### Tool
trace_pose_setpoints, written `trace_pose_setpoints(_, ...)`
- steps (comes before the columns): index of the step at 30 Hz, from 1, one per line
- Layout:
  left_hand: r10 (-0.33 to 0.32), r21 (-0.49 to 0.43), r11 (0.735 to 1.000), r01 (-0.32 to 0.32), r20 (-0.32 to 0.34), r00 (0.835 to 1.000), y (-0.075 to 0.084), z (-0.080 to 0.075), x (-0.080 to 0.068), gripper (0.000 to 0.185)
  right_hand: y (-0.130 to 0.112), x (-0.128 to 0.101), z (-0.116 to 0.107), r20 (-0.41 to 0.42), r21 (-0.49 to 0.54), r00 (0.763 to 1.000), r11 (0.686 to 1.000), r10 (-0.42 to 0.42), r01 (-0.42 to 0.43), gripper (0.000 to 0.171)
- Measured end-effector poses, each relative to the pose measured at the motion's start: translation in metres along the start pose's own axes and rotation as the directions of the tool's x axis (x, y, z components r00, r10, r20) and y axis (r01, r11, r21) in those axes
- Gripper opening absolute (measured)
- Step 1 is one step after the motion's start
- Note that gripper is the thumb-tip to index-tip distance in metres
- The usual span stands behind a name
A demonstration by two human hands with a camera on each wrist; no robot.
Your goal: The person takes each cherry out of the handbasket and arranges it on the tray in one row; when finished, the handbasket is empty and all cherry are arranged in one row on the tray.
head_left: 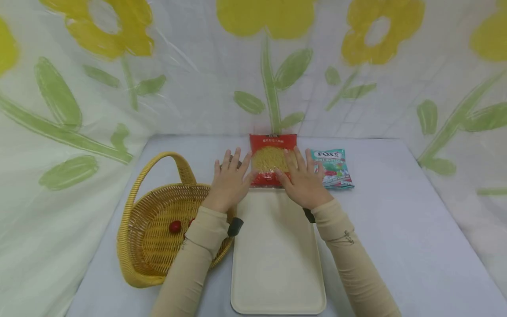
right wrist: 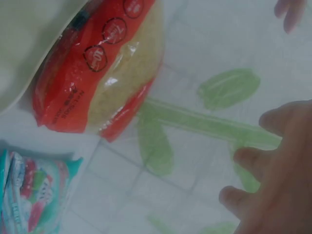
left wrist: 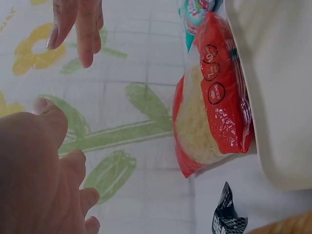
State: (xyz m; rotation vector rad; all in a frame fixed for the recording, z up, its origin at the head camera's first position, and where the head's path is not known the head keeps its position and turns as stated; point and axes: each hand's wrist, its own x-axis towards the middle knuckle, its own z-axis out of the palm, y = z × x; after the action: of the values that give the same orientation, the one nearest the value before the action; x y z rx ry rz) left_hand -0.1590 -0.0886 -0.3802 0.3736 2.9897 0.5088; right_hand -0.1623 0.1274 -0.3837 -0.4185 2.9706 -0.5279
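I have both hands, left hand (head_left: 229, 180) and right hand (head_left: 303, 178), with fingers spread, flanking the noodle pack (head_left: 272, 159) at the tray's (head_left: 277, 264) far edge. Nothing gripped yet; the tray holds nothing, so I judge the lifting remains.

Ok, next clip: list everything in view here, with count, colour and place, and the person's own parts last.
noodle packet: 1, red with a clear window on yellow noodles, on the table just beyond the tray's far edge, between the two hands
candy bag: 1, teal and white, right of the noodle packet
tray: 1, cream, centre of the table, nearest the person
basket: 1, yellow wicker with a handle, left of the tray
small red things: at least 1, perhaps 2, inside the basket
small dark packet: 1, black, beside the tray and partly behind the left hand
backdrop: 1, white with yellow flowers and green leaves
left hand: 1, fingers straight, at the packet's left side
right hand: 1, fingers straight, at its right side
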Motion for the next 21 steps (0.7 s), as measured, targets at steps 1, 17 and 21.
trace_pose_setpoints(1,-0.002,-0.001,1.0,0.002,0.002,1.0,0.0,0.0,0.0,0.064,0.0,0.001,0.0,0.003,-0.002,1.0,1.0,0.002,-0.002,0.074)
trace_pose_setpoints(17,-0.057,-0.005,0.998,0.058,0.047,0.997,-0.005,0.006,-0.001,0.064,0.003,0.006,0.008,0.032,-0.065,0.999,0.998,0.023,-0.021,0.086)
trace_pose_setpoints(21,-0.06,-0.031,0.998,0.061,0.029,0.998,-0.009,0.004,-0.011,0.063,0.002,0.001,0.01,0.051,-0.041,0.999,0.999,0.016,-0.014,0.086)
